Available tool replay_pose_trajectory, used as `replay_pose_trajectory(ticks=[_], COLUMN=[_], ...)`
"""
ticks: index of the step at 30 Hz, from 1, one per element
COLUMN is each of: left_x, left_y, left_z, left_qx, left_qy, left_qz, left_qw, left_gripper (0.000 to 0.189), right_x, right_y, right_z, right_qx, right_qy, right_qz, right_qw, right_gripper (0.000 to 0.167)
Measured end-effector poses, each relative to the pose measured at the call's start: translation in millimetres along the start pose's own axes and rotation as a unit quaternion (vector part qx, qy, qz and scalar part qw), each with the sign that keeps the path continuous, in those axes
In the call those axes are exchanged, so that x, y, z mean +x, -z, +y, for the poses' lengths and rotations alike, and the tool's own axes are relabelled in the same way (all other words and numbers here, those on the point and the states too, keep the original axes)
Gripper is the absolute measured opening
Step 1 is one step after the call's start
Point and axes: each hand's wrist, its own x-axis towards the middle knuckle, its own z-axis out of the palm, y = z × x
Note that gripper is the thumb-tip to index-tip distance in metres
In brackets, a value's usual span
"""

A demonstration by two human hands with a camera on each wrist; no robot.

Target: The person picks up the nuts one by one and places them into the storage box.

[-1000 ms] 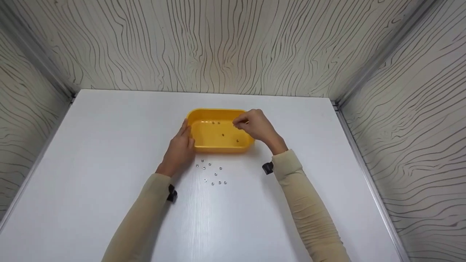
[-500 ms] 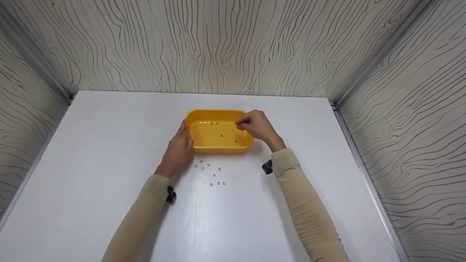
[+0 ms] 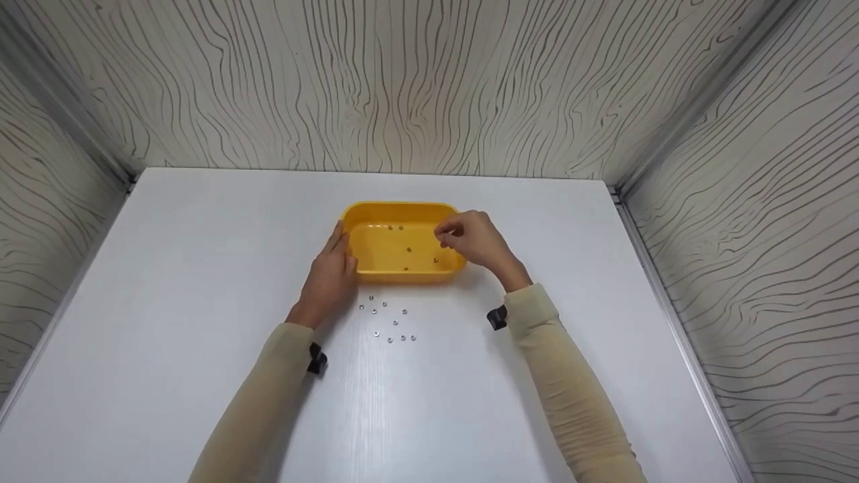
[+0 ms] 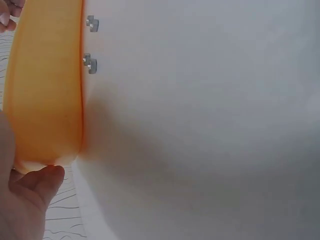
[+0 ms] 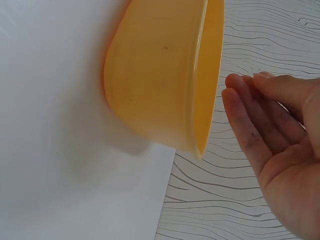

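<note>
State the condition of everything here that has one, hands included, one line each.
Tub: upright, uncovered.
Inside bits: loose on the tub's floor.
Outside bits: loose on the table, scattered on the near side of the tub.
Left hand: holding the tub's left end.
Right hand: over the tub's right end, fingers bent, nothing visibly held.

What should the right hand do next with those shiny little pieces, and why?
Probably the right hand should reach down for one of the metal pieces on the white table. Its fingers seem to hold nothing, some pieces already lie inside the yellow tray, and the left hand holds the tray's end.
</note>
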Motion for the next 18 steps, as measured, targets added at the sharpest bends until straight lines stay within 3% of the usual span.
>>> replay_pose_trajectory(ticks=[10, 18], left_x=[1.6, 4.4], left_y=[3.8, 4.8], left_z=[17.5, 21.6], left_qx=[0.035, 0.039], left_qy=[0.020, 0.052], left_qz=[0.038, 0.048], left_qw=[0.9985, 0.9967], left_gripper=[0.063, 0.061], right_x=[-34.8, -62.8], right_y=[-11, -30], right_z=[-4, -9], right_qx=[-0.011, -0.037], right_qy=[0.043, 0.098], right_qz=[-0.004, -0.052], right_qw=[0.9990, 0.9932], right_gripper=[0.016, 0.017])
